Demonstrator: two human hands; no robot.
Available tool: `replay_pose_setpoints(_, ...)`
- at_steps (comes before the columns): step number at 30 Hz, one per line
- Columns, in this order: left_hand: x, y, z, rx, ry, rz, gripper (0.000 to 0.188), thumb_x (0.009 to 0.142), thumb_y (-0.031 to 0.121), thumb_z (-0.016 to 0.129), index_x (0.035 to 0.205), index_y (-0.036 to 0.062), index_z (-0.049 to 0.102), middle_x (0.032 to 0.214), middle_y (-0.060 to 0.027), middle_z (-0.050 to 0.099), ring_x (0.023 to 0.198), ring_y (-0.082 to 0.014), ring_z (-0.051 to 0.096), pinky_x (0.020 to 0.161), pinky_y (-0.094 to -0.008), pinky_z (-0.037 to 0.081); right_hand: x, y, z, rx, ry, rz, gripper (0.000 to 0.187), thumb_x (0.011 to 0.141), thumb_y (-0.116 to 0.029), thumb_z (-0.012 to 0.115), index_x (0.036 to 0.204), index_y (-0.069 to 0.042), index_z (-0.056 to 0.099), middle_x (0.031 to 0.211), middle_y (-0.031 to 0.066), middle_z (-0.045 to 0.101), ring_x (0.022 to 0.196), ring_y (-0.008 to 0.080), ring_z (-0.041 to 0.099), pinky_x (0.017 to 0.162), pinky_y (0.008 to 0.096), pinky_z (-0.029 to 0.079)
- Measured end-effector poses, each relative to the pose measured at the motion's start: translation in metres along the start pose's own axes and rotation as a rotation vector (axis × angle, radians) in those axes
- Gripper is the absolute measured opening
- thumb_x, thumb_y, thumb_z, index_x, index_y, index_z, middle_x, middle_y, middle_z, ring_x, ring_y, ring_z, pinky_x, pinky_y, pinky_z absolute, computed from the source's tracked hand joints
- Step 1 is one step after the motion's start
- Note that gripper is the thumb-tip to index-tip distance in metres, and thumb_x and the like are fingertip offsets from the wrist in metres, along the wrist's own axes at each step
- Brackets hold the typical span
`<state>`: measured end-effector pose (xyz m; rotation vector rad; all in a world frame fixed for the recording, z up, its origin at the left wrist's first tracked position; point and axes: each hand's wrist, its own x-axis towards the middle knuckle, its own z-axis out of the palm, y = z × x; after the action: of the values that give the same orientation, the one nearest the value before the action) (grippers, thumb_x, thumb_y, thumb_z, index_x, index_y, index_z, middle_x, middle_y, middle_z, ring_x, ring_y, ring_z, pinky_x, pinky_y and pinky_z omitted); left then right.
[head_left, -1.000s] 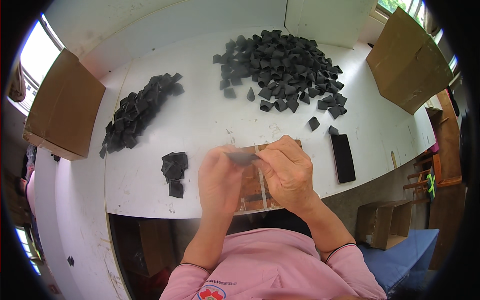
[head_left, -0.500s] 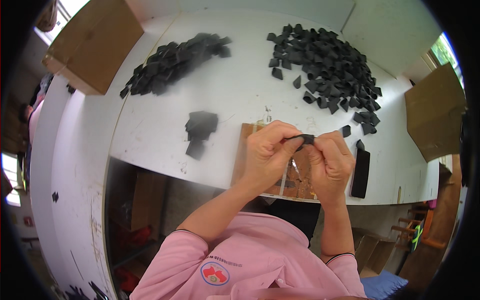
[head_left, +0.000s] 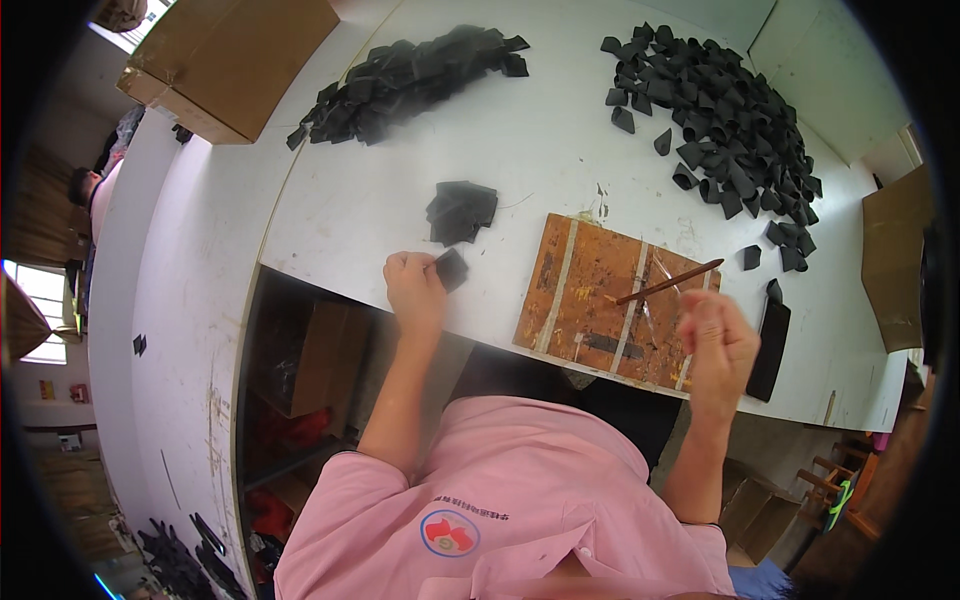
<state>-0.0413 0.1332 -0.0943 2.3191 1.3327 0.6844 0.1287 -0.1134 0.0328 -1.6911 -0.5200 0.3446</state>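
My left hand is at the table's front edge, its fingers closed on a small flat black piece of material. Just beyond it lies a small stack of similar black pieces. My right hand hovers over the right edge of a stained brown board with pale strips. Its fingers are curled together and slightly blurred; whatever they may hold is hidden. A thin brown stick slants across the board near this hand, crossing a narrow shiny clear strip.
A long pile of flat black pieces lies at the far left. Folded, cone-like black pieces are heaped at the far right. A black oblong object lies right of the board. Cardboard boxes stand at both sides.
Both hands were together over the board, holding a black piece. They have parted: the left has moved left to a flat black piece, the right slightly right, uncovering the board and stick.
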Motion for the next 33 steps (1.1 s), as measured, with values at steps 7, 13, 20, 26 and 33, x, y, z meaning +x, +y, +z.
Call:
replay_pose_setpoints(7, -0.016, 0.049, 0.001, -0.390, 0.094, 0.387, 0.012, 0.068, -0.005, 0.057, 0.077, 0.0026, 0.054, 0.093, -0.0145, 0.050, 0.084, -0.0294, 0.049, 0.069, -0.0348, 0.043, -0.015, 0.045, 0.058, 0.154, -0.543, 0.394, 0.042, 0.089, -0.037, 0.043, 0.091, 0.002, 0.059, 0.070, 0.0035, 0.056, 0.059, 0.0072, 0.049, 0.050, 0.0191, 0.039)
replay_pose_setpoints(13, -0.047, 0.107, -0.017, -0.643, -0.025, 0.834, 0.007, 0.074, 0.005, 0.061, 0.078, 0.0032, 0.056, 0.095, -0.0159, 0.049, 0.082, -0.0265, 0.049, 0.064, -0.0316, 0.042, -0.013, 0.045, 0.069, 0.892, -0.497, 0.731, 0.043, 0.087, -0.041, 0.045, 0.097, -0.001, 0.057, 0.086, 0.0043, 0.057, 0.074, 0.0095, 0.052, 0.059, 0.0221, 0.042)
replay_pose_setpoints(20, -0.061, 0.117, -0.019, -0.577, 0.112, 0.926, 0.013, 0.068, 0.005, 0.065, 0.079, 0.0077, 0.058, 0.097, -0.0142, 0.048, 0.088, -0.0278, 0.046, 0.071, -0.0361, 0.042, -0.019, 0.034, 0.055, 1.022, -0.574, 0.797, 0.034, 0.087, -0.032, 0.049, 0.099, -0.001, 0.057, 0.082, 0.0028, 0.054, 0.072, 0.0103, 0.051, 0.058, 0.0237, 0.042)
replay_pose_setpoints(26, -0.066, 0.120, -0.018, -0.637, 0.097, 0.932, 0.017, 0.071, 0.002, 0.062, 0.085, 0.0079, 0.056, 0.098, -0.0141, 0.046, 0.088, -0.0272, 0.046, 0.071, -0.0350, 0.042, -0.020, 0.036, 0.053, 1.048, -0.524, 0.802, 0.021, 0.085, -0.025, 0.053, 0.087, -0.004, 0.056, 0.079, 0.0008, 0.055, 0.070, 0.0083, 0.052, 0.057, 0.0225, 0.043)
replay_pose_setpoints(33, -0.073, 0.132, -0.039, -1.434, -0.592, -0.169, 0.017, 0.080, 0.005, 0.054, 0.095, -0.0027, 0.049, 0.085, -0.0097, 0.053, 0.072, -0.0129, 0.052, 0.064, -0.0232, 0.043, -0.014, 0.034, 0.043, 1.091, -0.392, 0.492, 0.015, 0.080, -0.016, 0.061, 0.087, -0.004, 0.055, 0.080, 0.0016, 0.056, 0.069, 0.0104, 0.055, 0.061, 0.0230, 0.047)
